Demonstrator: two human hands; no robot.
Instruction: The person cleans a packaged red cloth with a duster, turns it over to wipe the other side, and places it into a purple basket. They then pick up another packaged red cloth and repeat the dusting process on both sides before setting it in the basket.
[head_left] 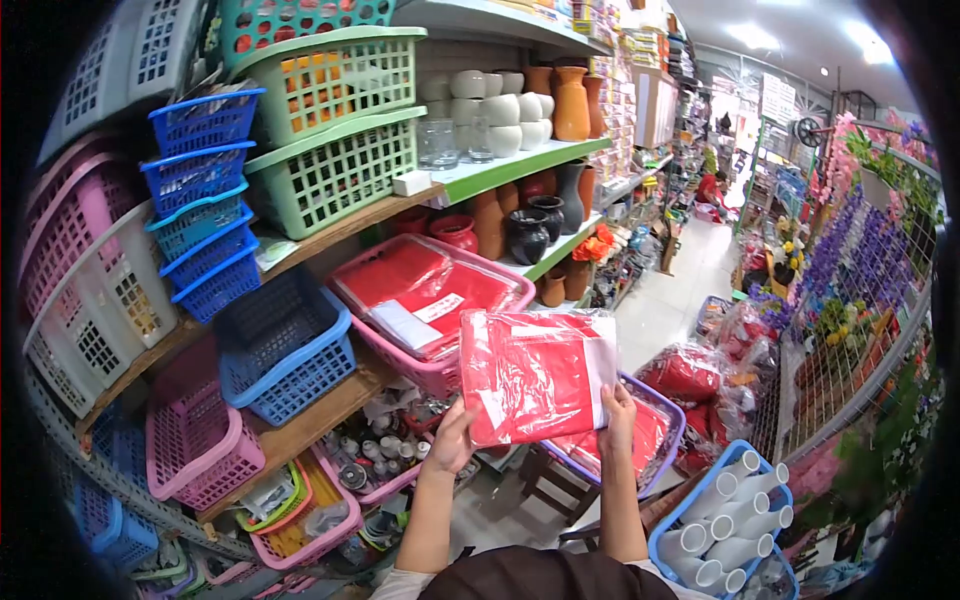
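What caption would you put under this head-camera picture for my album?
Left hand and right hand hold up a plastic-wrapped red packet before a pink basket of similar packets.

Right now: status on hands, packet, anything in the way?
Both gripping packet at lower edge: left hand, right hand. Held up above purple basket. Close behind-left: pink basket.

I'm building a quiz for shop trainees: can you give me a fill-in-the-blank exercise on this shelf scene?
The left hand and right hand hold up a plastic-wrapped packet coloured ____ and white.
Behind it, similar packets lie in a shelf basket coloured ____.
At lower right, white rolls stand in a plastic basket coloured ____.
Missing words: red; pink; blue.
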